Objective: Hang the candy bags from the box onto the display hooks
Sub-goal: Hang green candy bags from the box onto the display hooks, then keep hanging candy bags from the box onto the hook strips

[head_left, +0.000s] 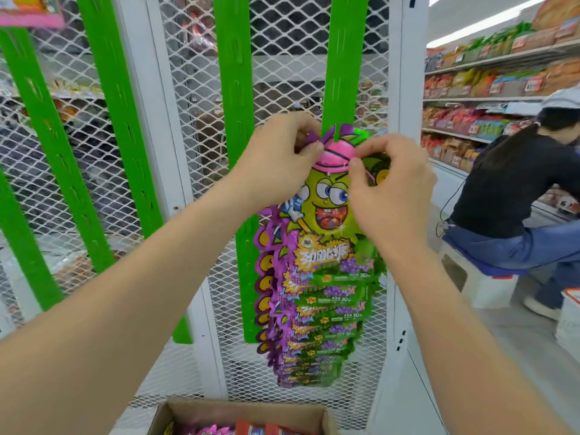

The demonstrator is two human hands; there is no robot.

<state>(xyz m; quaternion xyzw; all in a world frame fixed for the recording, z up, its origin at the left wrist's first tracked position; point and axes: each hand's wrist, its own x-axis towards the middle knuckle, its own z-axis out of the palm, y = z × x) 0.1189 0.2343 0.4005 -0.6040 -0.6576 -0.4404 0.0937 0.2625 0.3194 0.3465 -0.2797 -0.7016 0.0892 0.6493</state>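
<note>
Both of your hands meet at the top of one candy bag (329,196): your left hand (282,149) pinches the left of its header and your right hand (389,183) pinches the right, so the hanging hole stays stretched and square to the green display strip (342,67). You hold it above the row of hung bags (317,324) already overlapping down the strip, probably because the lower hooks are taken. Whether the hook has passed through the hole you cannot tell. More bags wait in the cardboard box (244,409) below, within easy reach.
</note>
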